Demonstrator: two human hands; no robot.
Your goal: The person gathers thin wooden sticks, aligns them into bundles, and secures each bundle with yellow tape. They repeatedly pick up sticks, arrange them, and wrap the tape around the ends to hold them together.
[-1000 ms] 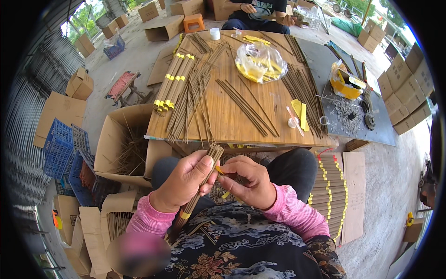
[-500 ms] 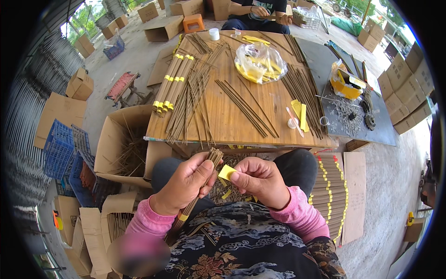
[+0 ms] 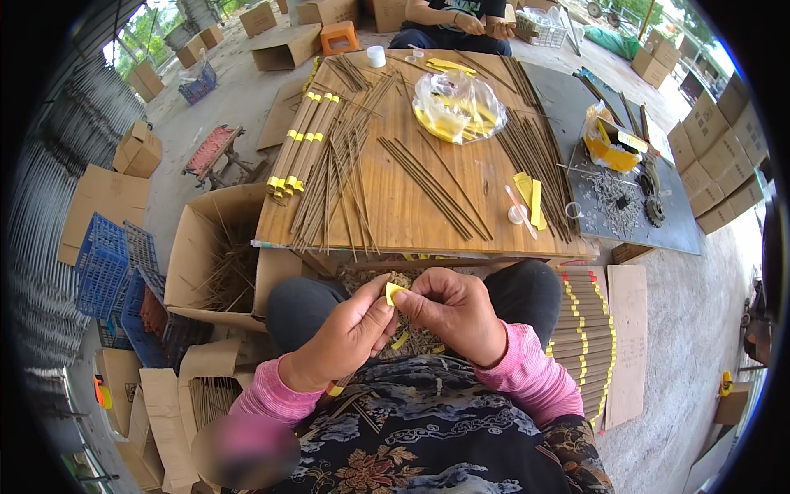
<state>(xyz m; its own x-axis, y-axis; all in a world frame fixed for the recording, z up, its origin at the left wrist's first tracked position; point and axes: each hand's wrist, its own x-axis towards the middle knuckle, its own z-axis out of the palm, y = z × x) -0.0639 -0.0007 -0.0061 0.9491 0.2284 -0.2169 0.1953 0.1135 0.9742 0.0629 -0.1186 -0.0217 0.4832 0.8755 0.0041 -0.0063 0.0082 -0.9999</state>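
Observation:
My left hand is closed around a bundle of thin brown incense sticks, held at a slant over my lap and mostly hidden by the fingers. A yellow band wraps its lower part, just below my wrist. Between the thumb and finger of my right hand is a small yellow paper strip. The strip lies against the upper end of the bundle, by my left thumb. Both hands are almost touching there.
The wooden table ahead bears loose sticks, banded bundles and a plastic bag of yellow strips. A cardboard box stands at left. More banded bundles lie at right. Another person sits across the table.
My right hand has brought the yellow paper strip left onto the bundle. My left hand has turned, its back now covering most of the sticks.

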